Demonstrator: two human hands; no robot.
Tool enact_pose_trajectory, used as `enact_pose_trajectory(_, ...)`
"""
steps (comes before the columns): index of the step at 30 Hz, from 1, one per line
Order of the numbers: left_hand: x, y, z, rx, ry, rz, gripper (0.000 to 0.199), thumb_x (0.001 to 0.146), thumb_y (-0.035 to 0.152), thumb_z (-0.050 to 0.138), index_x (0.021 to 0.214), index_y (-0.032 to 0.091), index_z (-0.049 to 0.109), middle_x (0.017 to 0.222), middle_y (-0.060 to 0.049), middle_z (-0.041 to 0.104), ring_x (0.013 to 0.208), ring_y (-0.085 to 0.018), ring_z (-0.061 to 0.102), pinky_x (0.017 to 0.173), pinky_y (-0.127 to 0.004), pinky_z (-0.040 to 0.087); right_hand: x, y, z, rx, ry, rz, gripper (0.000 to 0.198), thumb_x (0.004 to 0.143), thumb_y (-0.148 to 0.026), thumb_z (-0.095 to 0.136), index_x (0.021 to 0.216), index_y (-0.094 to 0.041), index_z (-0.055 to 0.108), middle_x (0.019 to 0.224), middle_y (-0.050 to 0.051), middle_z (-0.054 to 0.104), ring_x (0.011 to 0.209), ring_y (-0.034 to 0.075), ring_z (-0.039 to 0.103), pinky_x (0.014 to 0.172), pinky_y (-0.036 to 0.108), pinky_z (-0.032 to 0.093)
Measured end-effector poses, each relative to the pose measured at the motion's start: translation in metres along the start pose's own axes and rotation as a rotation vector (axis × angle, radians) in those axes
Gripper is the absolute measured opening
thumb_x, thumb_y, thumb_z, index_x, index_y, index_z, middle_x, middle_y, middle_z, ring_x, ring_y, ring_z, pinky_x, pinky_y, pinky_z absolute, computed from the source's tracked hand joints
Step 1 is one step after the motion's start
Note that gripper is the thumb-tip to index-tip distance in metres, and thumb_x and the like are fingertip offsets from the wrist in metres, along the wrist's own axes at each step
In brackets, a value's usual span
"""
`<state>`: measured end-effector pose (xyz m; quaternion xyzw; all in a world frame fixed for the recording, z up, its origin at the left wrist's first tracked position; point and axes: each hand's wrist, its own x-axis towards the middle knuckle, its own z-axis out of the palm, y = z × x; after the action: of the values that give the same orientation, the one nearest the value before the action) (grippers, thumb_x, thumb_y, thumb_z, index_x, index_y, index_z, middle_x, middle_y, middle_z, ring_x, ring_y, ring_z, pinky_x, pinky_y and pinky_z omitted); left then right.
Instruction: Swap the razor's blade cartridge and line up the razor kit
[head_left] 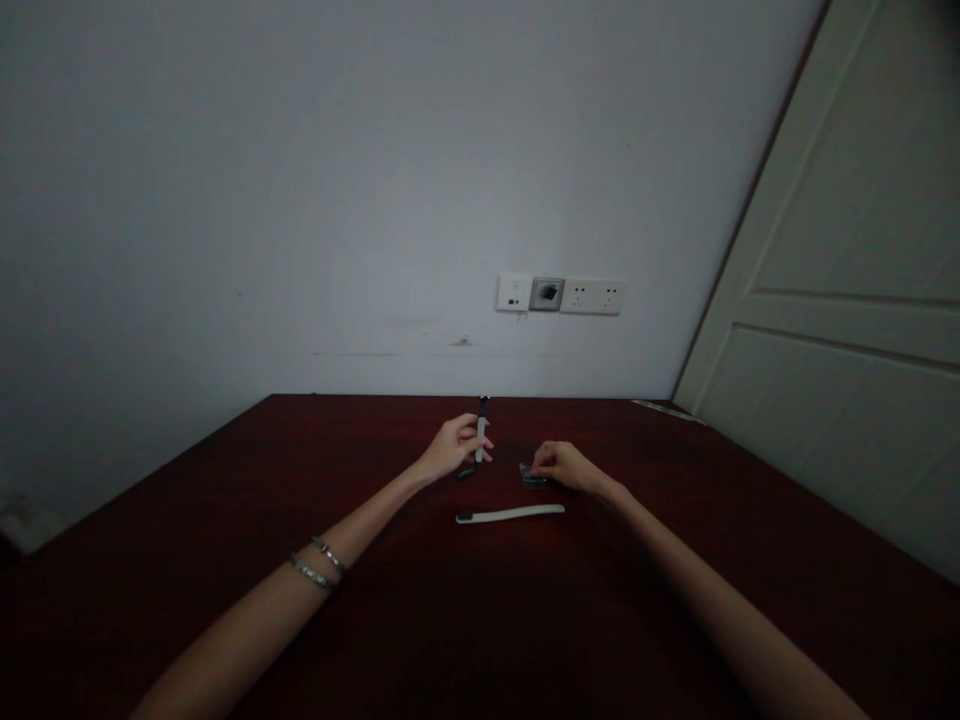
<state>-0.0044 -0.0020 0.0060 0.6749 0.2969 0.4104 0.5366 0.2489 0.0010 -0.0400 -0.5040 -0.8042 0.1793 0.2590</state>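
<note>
Hold stick (481, 428) steady, gripped in left hand (450, 448); pinch packet (528, 480) lightly, seemingly gripped in right hand (567, 467) fingertips.

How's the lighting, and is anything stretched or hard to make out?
Head view: dim, the table almost black near the bottom; head view: the pale panel slants steeply, perhaps lens stretch; head view: the packet at the right hand is small, murky.

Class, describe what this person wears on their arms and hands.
The left hand and right hand wear no gloves, and no sleeves show. Two slim, silver-coloured bangles circle the left forearm; any fine pattern is unclear. The right forearm shows no jewellery.
</note>
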Motion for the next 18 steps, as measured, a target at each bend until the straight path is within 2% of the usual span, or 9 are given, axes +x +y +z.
enact_pose_trajectory(11,-0.0002,-0.0023,0.0043,0.003,0.010,0.010,0.031,0.076,0.021,0.060,0.102,0.012,0.048,0.080,-0.007,0.064,0.061,-0.015,0.065,0.050,-0.020,0.045,0.0011,0.0021,0.0037,0.065,0.015,0.055,0.012,0.065,-0.026,0.065,0.066,-0.015,0.071,0.075,0.005,0.066,0.069,0.015,0.058,0.063,0.023,0.043)
enact_pose_trajectory(18,-0.0009,-0.0017,0.0059,-0.024,0.017,0.009,0.033,0.074,0.023,0.063,0.101,0.012,0.048,0.079,-0.007,0.064,0.060,-0.015,0.065,0.052,-0.021,0.047,-0.0006,-0.0045,0.0014,0.020,0.001,0.043,0.011,0.068,-0.022,0.062,0.068,-0.015,0.069,0.076,0.004,0.065,0.068,0.014,0.058,0.062,0.023,0.043)
